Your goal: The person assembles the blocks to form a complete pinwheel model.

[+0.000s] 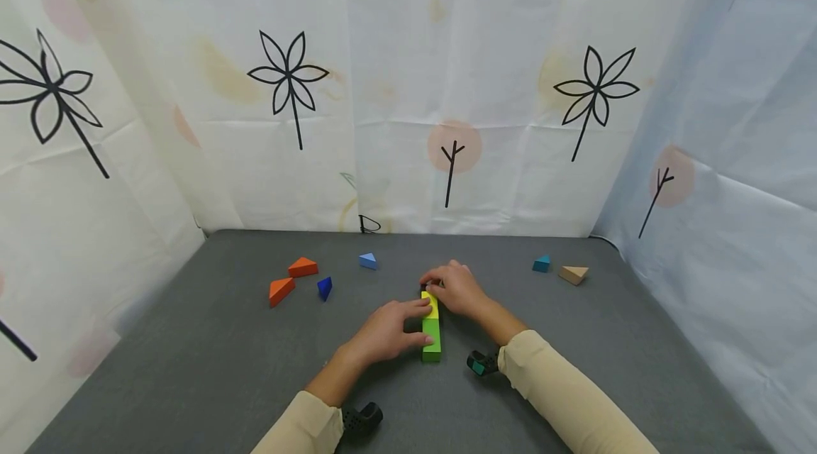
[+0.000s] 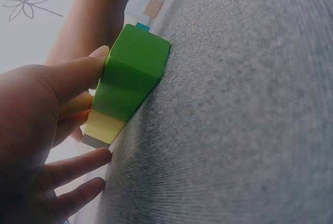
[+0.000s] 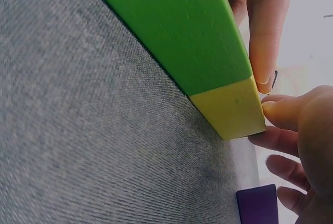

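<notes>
A green block [image 1: 431, 337] and a yellow block [image 1: 430, 303] touch end to end on a grey table [image 1: 191, 369]. A person's left hand [image 1: 391, 330], fingers mostly straight, rests its thumb on the green and fingertips at the yellow; the right hand [image 1: 458, 289] bends round the far end, its grip impossible to tell. Light, even pressure should keep the row straight, the purple block [image 3: 258, 206] undisturbed.
</notes>
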{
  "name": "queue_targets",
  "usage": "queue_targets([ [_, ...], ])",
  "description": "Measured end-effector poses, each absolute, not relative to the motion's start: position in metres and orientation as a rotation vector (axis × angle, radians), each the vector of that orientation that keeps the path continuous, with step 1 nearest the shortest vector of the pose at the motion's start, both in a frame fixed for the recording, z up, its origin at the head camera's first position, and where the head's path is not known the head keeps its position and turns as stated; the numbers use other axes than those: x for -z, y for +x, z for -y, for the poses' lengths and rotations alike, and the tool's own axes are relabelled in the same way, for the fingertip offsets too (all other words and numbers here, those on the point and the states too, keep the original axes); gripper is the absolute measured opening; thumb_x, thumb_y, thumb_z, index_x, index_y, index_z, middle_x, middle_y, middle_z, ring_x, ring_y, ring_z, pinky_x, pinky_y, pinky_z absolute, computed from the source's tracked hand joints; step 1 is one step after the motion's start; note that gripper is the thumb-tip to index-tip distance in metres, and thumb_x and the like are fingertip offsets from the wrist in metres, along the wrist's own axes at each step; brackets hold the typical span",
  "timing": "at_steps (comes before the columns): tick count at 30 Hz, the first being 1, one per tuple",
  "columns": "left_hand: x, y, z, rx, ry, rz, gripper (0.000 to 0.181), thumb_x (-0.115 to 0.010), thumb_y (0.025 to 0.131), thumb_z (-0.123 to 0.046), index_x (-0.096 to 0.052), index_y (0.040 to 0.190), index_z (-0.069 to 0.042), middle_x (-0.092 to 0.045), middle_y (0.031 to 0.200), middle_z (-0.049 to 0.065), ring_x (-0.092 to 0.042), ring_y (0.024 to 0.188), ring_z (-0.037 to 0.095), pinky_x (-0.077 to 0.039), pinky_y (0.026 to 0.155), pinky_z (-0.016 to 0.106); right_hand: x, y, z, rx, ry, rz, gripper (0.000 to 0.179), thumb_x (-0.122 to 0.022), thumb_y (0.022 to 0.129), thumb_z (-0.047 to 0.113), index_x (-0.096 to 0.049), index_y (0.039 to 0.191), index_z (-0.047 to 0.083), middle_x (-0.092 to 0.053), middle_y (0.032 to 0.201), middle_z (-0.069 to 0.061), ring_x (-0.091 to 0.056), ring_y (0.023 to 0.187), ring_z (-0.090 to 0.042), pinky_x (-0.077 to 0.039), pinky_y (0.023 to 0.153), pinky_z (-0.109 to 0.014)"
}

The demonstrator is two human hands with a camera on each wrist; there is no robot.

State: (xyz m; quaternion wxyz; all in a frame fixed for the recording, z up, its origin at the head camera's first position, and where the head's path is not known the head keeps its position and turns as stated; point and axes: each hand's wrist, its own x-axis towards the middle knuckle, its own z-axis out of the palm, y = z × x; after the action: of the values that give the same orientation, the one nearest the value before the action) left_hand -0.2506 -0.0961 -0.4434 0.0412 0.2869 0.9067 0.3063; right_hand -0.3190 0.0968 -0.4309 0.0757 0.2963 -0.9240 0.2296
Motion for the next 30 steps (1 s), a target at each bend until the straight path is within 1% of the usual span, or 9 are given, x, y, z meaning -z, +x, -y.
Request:
queue_targets([
  [2, 0.444, -0.251, 0.096, -0.935, 0.877, -2.774, 0.059, -0.069, 0.09, -0.041, -0.054, 0.141, -0.017, -0.046, 0.147, -0.006, -0.043, 0.133, 0.026, -0.036, 0.105, 0.049, 0.431, -0.319, -0.097, -0.695, 0.889, 2.768, 0.015, -0.067, 0.093, 0.013, -0.075, 0.105, 0.014, -0.069, 0.089, 0.002, -0.046, 0.077, -0.015, -0.038, 0.078, -0.042],
  [9, 0.444, -0.251, 0.095, -0.919, 0.843, -2.774, 0.06, -0.069, 0.089, -0.043, -0.054, 0.141, -0.018, -0.045, 0.147, -0.007, -0.043, 0.133, 0.027, -0.035, 0.106, 0.051, 0.43, -0.322, -0.103, -0.695, 0.837, 2.748, 0.014, -0.068, 0.092, 0.013, -0.075, 0.105, 0.015, -0.067, 0.089, 0.003, -0.049, 0.082, -0.017, -0.038, 0.086, -0.048],
  [11, 0.444, -0.251, 0.094, -0.916, 0.831, -2.777, 0.06, -0.069, 0.089, -0.042, -0.054, 0.141, -0.018, -0.045, 0.147, -0.008, -0.043, 0.133, 0.027, -0.034, 0.106, 0.051, 0.428, -0.324, -0.106, -0.691, 0.83, 2.739, 0.015, -0.068, 0.092, 0.013, -0.075, 0.105, 0.014, -0.067, 0.09, 0.002, -0.049, 0.083, -0.018, -0.038, 0.085, -0.049],
  [14, 0.443, -0.251, 0.094, -0.91, 0.826, -2.785, 0.06, -0.07, 0.088, -0.042, -0.055, 0.141, -0.018, -0.046, 0.147, -0.008, -0.043, 0.133, 0.026, -0.034, 0.106, 0.05, 0.425, -0.328, -0.112, -0.653, 0.833, 2.723, 0.016, -0.069, 0.092, 0.013, -0.074, 0.107, 0.014, -0.067, 0.096, 0.0, -0.049, 0.084, -0.02, -0.038, 0.081, -0.047],
  [17, 0.443, -0.251, 0.093, -0.899, 0.816, -2.79, 0.059, -0.071, 0.088, -0.042, -0.055, 0.14, -0.018, -0.046, 0.147, -0.008, -0.044, 0.132, 0.026, -0.034, 0.106, 0.05, 0.423, -0.332, -0.12, -0.604, 0.843, 2.703, 0.018, -0.07, 0.091, 0.013, -0.074, 0.108, 0.014, -0.068, 0.104, -0.003, -0.051, 0.09, -0.024, -0.037, 0.081, -0.048],
  [21, 0.443, -0.25, 0.093, -0.893, 0.798, -2.789, 0.059, -0.07, 0.089, -0.043, -0.056, 0.14, -0.02, -0.046, 0.147, -0.008, -0.044, 0.132, 0.026, -0.034, 0.106, 0.05, 0.42, -0.338, -0.134, -0.59, 0.886, 2.687, 0.02, -0.07, 0.091, 0.012, -0.073, 0.11, 0.011, -0.068, 0.113, -0.007, -0.052, 0.105, -0.031, -0.037, 0.088, -0.055],
  [24, 0.443, -0.25, 0.093, -0.894, 0.786, -2.785, 0.058, -0.069, 0.089, -0.044, -0.056, 0.14, -0.02, -0.045, 0.147, -0.008, -0.044, 0.132, 0.026, -0.034, 0.106, 0.05, 0.419, -0.342, -0.144, -0.61, 0.93, 2.705, 0.023, -0.07, 0.091, 0.012, -0.072, 0.113, 0.009, -0.066, 0.118, -0.01, -0.051, 0.111, -0.034, -0.036, 0.093, -0.059],
  [30, 0.442, -0.25, 0.094, -0.888, 0.791, -2.782, 0.058, -0.069, 0.089, -0.045, -0.056, 0.14, -0.021, -0.045, 0.147, -0.008, -0.043, 0.132, 0.026, -0.034, 0.107, 0.051, 0.419, -0.348, -0.157, -0.574, 1.007, 2.82, 0.035, -0.07, 0.091, 0.014, -0.066, 0.125, 0.007, -0.055, 0.136, -0.014, -0.044, 0.124, -0.038, -0.028, 0.101, -0.066],
])
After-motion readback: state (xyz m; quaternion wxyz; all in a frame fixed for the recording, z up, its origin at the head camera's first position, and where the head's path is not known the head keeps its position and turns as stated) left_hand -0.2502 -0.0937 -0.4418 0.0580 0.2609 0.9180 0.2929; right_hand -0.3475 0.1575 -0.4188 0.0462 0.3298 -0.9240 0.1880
